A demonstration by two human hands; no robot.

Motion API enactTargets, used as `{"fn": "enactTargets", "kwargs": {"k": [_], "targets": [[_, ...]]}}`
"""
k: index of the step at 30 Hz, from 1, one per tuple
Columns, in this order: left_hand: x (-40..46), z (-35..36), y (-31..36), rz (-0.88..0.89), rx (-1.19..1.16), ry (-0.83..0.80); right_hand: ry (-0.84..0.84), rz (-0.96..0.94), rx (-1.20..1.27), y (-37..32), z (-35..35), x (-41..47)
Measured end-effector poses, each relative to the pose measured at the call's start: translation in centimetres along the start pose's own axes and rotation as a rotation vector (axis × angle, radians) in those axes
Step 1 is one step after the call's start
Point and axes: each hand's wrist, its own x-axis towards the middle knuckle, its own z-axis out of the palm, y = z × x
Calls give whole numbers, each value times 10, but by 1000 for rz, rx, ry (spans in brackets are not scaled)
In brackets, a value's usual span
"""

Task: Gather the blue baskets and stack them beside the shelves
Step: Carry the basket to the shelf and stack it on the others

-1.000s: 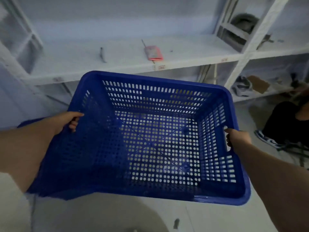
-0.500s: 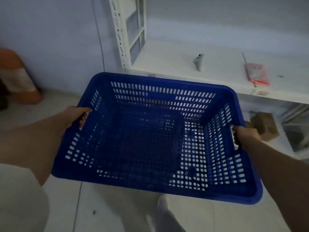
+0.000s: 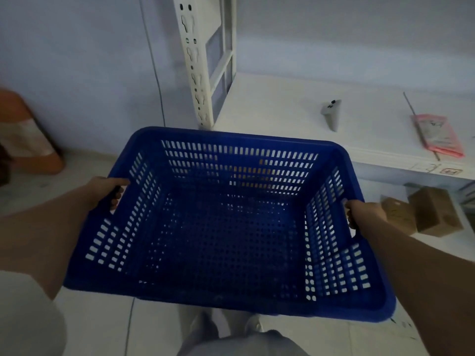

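I hold an empty blue basket [image 3: 228, 308] with perforated walls in front of me, above the floor. My left hand [image 3: 106, 191] grips the handle slot on its left side. On the right side, my right hand [image 3: 365, 214] grips the opposite handle slot. The basket's far rim is close to the left end of the white shelves [image 3: 295, 104], by the slotted upright post [image 3: 196, 62].
A pink packet [image 3: 437, 136] and a grey tool [image 3: 331, 114] lie on the shelf. Cardboard boxes [image 3: 431, 210] sit on the lower shelf at right. An orange and white cone [image 3: 28, 140] stands on the floor at far left by the wall. My legs show below the basket.
The view has swung left along the shelves to their left end. The basket stays gripped in both hands, now facing the corner post and the wall.
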Motion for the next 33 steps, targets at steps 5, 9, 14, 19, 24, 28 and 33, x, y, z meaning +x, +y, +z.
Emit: {"fn": "enactTargets", "kwargs": {"k": [5, 9, 14, 19, 24, 28, 33], "targets": [[30, -19, 19, 21, 0, -44, 49, 27, -5, -15, 21, -12], [51, -34, 25, 11, 33, -92, 9, 53, -4, -36, 39, -23], [70, -34, 33, 0, 28, -147, -22, 115, -44, -43, 46, -36], [75, -34, 31, -20, 65, -200, -15, 107, -152, -39, 37, -48], [74, -36, 33, -46, 71, -246, 10, 70, -177, -50, 39, -62], [76, -35, 37, -90, 91, -260, 38, 110, -226, -44, 45, -59], [80, -29, 41, -99, 82, -221, 85, 36, -320, -46, 46, -50]]}}
